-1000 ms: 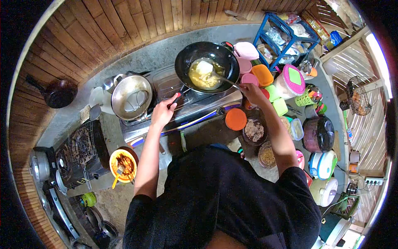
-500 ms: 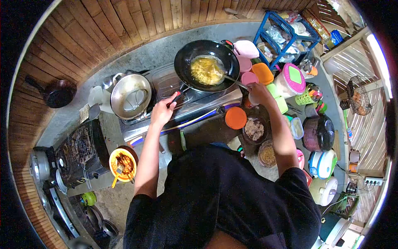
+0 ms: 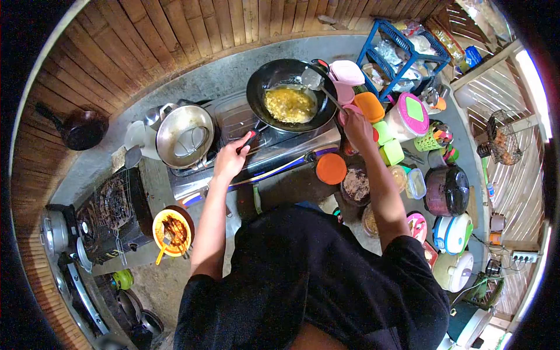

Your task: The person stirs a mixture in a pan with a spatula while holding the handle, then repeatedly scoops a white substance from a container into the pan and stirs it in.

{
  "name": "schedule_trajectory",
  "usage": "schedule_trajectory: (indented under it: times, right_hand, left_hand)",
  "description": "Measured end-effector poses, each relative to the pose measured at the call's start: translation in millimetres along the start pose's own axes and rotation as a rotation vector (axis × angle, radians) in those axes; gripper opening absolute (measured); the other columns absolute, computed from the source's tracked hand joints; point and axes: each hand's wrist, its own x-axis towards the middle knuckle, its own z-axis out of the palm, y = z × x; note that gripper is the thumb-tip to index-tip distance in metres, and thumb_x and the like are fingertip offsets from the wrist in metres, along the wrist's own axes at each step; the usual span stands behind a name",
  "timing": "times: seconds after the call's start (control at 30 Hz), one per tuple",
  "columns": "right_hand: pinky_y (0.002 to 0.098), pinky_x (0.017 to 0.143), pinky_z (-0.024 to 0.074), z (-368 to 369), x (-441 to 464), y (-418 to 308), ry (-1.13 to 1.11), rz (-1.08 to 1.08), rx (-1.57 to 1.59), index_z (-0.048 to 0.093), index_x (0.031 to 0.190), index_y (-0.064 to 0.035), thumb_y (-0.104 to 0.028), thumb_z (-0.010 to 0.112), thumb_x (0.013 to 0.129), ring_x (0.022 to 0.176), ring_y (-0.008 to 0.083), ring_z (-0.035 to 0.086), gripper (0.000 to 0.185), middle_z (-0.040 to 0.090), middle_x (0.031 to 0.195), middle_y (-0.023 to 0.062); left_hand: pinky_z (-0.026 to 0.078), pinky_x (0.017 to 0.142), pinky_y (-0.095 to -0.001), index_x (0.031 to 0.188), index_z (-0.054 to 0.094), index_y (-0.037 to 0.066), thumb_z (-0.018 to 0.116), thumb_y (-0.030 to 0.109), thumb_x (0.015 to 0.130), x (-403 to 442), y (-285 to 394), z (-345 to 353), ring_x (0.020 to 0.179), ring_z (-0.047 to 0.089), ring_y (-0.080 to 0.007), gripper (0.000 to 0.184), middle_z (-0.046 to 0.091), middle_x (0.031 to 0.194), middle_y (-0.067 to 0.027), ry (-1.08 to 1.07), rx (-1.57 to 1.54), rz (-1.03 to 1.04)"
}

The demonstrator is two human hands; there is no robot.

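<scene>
A black wok (image 3: pixel 256 96) sits on the right side of the stove (image 3: pixel 280 154). Yellow food that looks like egg (image 3: pixel 289 105) lies in oil at its middle. My left hand (image 3: pixel 232 157) is wrapped around the wok's black and red handle. In my right hand (image 3: pixel 357 128) I grip the handle of a metal spatula (image 3: pixel 314 79); its flat blade is over the wok's upper right wall, apart from the food. An empty-looking silver pan (image 3: pixel 169 131) with a wire piece inside stands on the stove's left side.
Beside the stove's right end are an orange lid (image 3: pixel 331 169), a bowl of shredded brown food (image 3: pixel 356 185), and several colourful containers (image 3: pixel 369 107). A yellow bowl with red sauce (image 3: pixel 170 234) stands left of my forearm. A blue rack (image 3: pixel 402 55) is at the back right.
The spatula blade has moved from the food up to the wok's upper right wall. My right hand has shifted slightly. The food looks more gathered. My left hand still holds the handle.
</scene>
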Motion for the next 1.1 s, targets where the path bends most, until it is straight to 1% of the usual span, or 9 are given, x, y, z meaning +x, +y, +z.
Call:
schedule_trajectory:
  times: [0.13,0.27,0.37,0.43,0.67,0.73,0.83,0.97,1.1]
  right_hand:
    - [0.0534,0.072,0.0511,13.4,-5.4,-8.9,0.008,0.043,-0.066,0.064,0.113,-0.0084,-0.027,0.047,0.095,0.085,0.0428,0.065,0.031,0.067,0.09,0.0224]
    - [0.0506,0.075,0.0523,-3.0,-14.3,-39.4,-0.261,0.153,0.094,0.066,0.108,-0.0033,-0.023,0.051,0.093,0.086,0.0414,0.067,0.029,0.067,0.089,0.0258]
    - [0.047,0.076,0.052,26.8,-16.3,-32.6,-0.193,-0.026,0.261,0.067,0.11,-0.0023,-0.021,0.055,0.092,0.086,0.0414,0.067,0.029,0.068,0.091,0.0251]
    - [0.0516,0.073,0.0524,27.3,-23.3,-39.1,-0.17,-0.031,0.434,0.069,0.105,-0.0085,-0.025,0.052,0.091,0.085,0.0422,0.065,0.027,0.068,0.092,0.0229]
    - [0.0516,0.072,0.0528,3.2,-34.9,-51.3,-0.01,0.066,0.368,0.067,0.111,-0.0121,-0.021,0.052,0.09,0.082,0.0416,0.066,0.027,0.068,0.092,0.0213]
    - [0.0523,0.071,0.0531,3.7,-34.2,-47.1,0.122,0.063,0.221,0.064,0.11,-0.0101,-0.017,0.05,0.089,0.081,0.0426,0.066,0.026,0.068,0.093,0.0211]
    - [0.0536,0.071,0.0531,-4.5,-34.6,-46.6,0.027,0.185,0.006,0.061,0.106,-0.0075,-0.014,0.049,0.087,0.081,0.0447,0.065,0.023,0.068,0.094,0.0221]
    - [0.055,0.071,0.0527,-2.0,-38.1,-41.5,0.064,0.17,0.008,0.06,0.098,-0.0058,-0.013,0.049,0.087,0.081,0.0466,0.065,0.017,0.067,0.093,0.0234]
    - [0.0538,0.075,0.0522,-4.4,-37.5,-42.3,-0.171,0.095,0.126,0.065,0.103,-0.0057,-0.015,0.051,0.089,0.087,0.0445,0.065,0.022,0.067,0.093,0.0253]
  left_hand:
    - [0.051,0.09,-0.0389,0.133,0.054,0.039,0.063,0.028,0.091,-4.1,11.4,-0.7,0.105,0.064,-0.0327,0.045,0.064,0.122,-0.0113,-0.05,0.005,-0.101]
    - [0.053,0.082,-0.0415,0.132,0.055,0.037,0.061,0.029,0.092,-6.7,6.4,8.6,0.098,0.065,-0.0354,0.041,0.065,0.117,-0.0118,-0.026,0.059,-0.063]
    - [0.052,0.08,-0.0492,0.134,0.053,0.038,0.055,0.031,0.094,-9.5,12.0,12.9,0.091,0.065,-0.0397,0.041,0.069,0.104,-0.0158,0.101,0.057,0.017]
    - [0.052,0.079,-0.0507,0.136,0.051,0.038,0.054,0.037,0.095,-11.4,25.1,11.1,0.09,0.066,-0.0397,0.042,0.07,0.097,-0.0173,0.101,0.044,-0.244]
    - [0.053,0.079,-0.0513,0.137,0.051,0.033,0.054,0.048,0.092,-9.2,28.2,9.9,0.09,0.067,-0.04,0.047,0.07,0.094,-0.0194,0.023,0.187,-0.303]
    - [0.052,0.081,-0.0512,0.136,0.052,0.032,0.054,0.047,0.092,-7.3,25.5,15.1,0.092,0.067,-0.0411,0.047,0.07,0.096,-0.0199,0.011,0.2,-0.308]
    - [0.052,0.083,-0.0507,0.136,0.052,0.031,0.055,0.047,0.093,-6.3,24.2,16.2,0.094,0.066,-0.0406,0.047,0.069,0.098,-0.02,-0.026,0.174,-0.3]
    - [0.052,0.084,-0.0503,0.136,0.052,0.029,0.055,0.046,0.093,-4.6,25.3,13.8,0.096,0.065,-0.0404,0.047,0.069,0.099,-0.0197,-0.055,0.105,-0.287]
    - [0.051,0.085,-0.0485,0.134,0.055,0.03,0.056,0.046,0.092,-1.8,18.2,15.5,0.098,0.065,-0.0397,0.045,0.069,0.098,-0.0193,-0.082,0.048,-0.31]
